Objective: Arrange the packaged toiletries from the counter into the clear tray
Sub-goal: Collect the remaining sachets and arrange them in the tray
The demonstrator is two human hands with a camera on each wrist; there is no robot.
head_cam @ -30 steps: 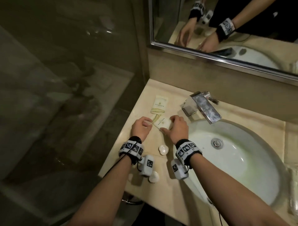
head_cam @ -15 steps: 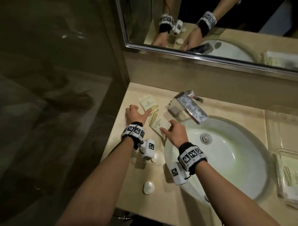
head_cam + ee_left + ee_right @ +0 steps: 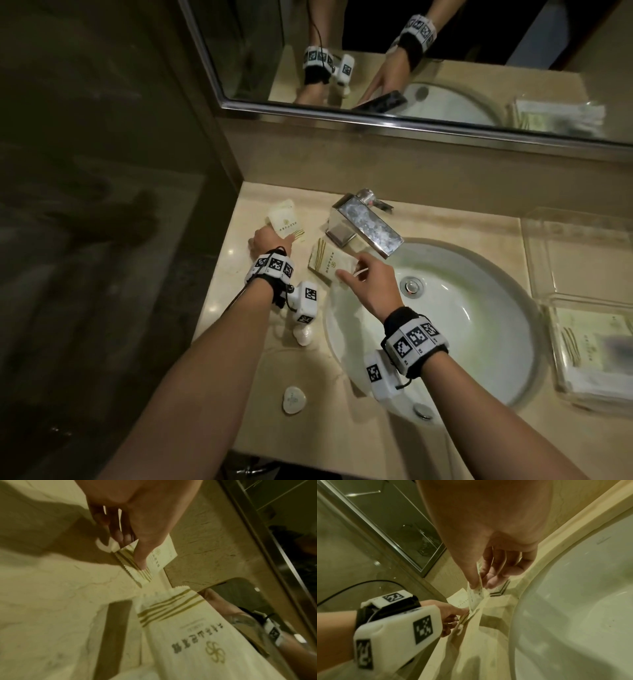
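Pinching one packet (image 3: pixel 329 263), right grip (image 3: pixel 368 284) lifts it off counter (image 3: pixel 239 342).

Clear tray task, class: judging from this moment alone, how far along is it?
Done: the clear tray already holds striped packets. In hand: the right hand pinches one packet; the left hand presses a second packet. Left: both of these, plus two round white soaps on the counter.
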